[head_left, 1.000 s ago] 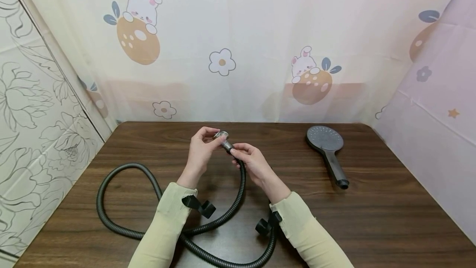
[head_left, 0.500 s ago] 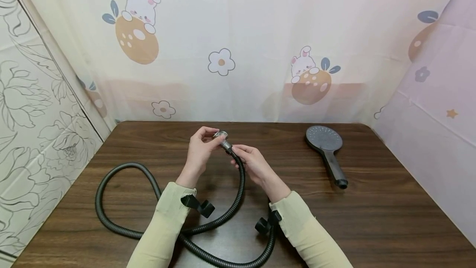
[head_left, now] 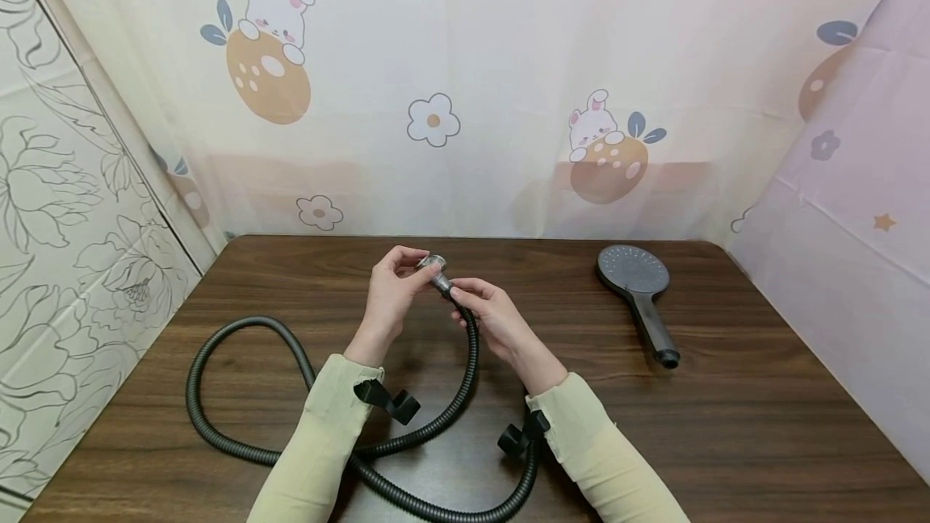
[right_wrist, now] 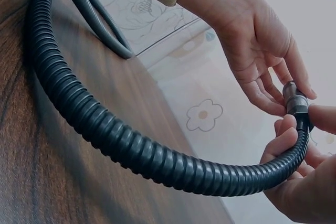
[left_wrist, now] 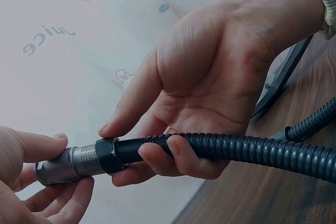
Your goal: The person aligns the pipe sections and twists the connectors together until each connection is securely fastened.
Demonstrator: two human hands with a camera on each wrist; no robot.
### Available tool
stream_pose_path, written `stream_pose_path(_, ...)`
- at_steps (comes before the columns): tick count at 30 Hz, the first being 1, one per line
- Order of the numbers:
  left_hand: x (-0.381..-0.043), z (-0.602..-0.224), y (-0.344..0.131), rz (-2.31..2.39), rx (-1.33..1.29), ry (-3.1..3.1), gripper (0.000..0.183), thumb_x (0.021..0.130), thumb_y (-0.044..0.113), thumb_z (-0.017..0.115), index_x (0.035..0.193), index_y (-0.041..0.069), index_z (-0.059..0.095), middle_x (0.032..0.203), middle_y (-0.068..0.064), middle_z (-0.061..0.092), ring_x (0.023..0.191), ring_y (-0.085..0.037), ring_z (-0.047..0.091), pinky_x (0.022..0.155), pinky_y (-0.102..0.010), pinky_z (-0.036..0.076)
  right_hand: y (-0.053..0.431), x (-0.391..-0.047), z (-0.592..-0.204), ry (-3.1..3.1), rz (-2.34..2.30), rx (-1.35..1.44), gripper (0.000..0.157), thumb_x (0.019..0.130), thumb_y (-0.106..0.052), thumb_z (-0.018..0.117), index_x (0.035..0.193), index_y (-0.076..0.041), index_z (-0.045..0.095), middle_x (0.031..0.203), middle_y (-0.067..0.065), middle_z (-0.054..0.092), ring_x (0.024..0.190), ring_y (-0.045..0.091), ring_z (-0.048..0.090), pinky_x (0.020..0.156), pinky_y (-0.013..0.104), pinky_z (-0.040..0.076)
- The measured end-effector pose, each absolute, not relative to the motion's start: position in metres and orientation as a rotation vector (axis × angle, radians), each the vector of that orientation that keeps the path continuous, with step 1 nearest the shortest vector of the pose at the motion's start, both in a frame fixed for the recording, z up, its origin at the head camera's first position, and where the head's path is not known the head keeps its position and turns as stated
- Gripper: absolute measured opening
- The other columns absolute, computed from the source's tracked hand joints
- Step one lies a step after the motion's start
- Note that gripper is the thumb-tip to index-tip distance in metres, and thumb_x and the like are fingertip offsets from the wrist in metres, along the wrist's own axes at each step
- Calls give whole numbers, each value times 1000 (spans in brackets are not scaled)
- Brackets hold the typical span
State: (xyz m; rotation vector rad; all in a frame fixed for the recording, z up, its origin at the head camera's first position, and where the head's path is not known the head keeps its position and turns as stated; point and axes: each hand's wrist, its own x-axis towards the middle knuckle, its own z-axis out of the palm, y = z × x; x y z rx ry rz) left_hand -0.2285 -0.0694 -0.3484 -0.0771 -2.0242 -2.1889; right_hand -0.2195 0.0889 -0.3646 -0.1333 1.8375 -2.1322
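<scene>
My left hand (head_left: 388, 297) pinches a silver metal fitting (left_wrist: 59, 167) between thumb and fingers at the far middle of the table. Threads (left_wrist: 92, 158) show on the fitting where it meets a black collar (left_wrist: 108, 156) on the end of a black ribbed hose (head_left: 472, 357). My right hand (head_left: 497, 321) has its thumb and index finger on that collar, while its other fingers curl round the hose just behind it. Held off the tabletop, this joint has the fitting pointing up and away. To the right lies a grey shower head (head_left: 634, 269), face up, handle toward me.
The hose loops across the wooden table (head_left: 734, 426), crossing itself between my forearms and making a wide bend (head_left: 196, 386) on the left. Printed cloth (head_left: 501, 47) hangs behind the table and along its sides. A black wrist mount (head_left: 388, 402) sits on each sleeve.
My right thumb and fingers shift slightly at the collar, slipping back a little and then returning to it. The left hand keeps its grip on the fitting. Hose and shower head stay put.
</scene>
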Motion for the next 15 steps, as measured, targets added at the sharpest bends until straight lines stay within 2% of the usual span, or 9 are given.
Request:
stream_pose_path(5, -229, -348, -69, -2190, -85, -2014, 26, 80, 4, 67, 104, -3, 59, 94, -11, 53, 73, -10, 59, 72, -35, 55, 88, -221, -365, 1857, -2146, -115, 29, 90, -11, 56, 116, 2, 53, 87, -2, 65, 63, 7, 56, 58, 21, 46)
stream_pose_path(7, -229, -348, -69, -2183, -89, -2019, 26, 80, 4, 67, 103, -2, 59, 95, -11, 53, 73, -11, 59, 73, -36, 55, 88, -221, -366, 1872, -2143, -121, 31, 90, -10, 56, 117, 3, 53, 87, -1, 66, 63, 6, 56, 59, 21, 46)
stream_pose_path(12, -229, -349, -70, -2174, -95, -2027, 26, 79, 6, 68, 103, -1, 59, 96, -11, 52, 75, -12, 59, 81, -49, 51, 87, -221, -366, 1852, -2139, -112, 30, 90, -10, 56, 115, 6, 54, 89, 2, 67, 63, 7, 57, 61, 21, 49)
stream_pose_path(15, -230, -350, -70, -2172, -95, -2034, 27, 80, 7, 68, 104, -2, 59, 96, -10, 53, 75, -13, 59, 79, -44, 53, 87, -221, -367, 1832, -2134, -112, 27, 90, -11, 57, 112, 4, 55, 89, 4, 67, 63, 8, 57, 62, 22, 50)
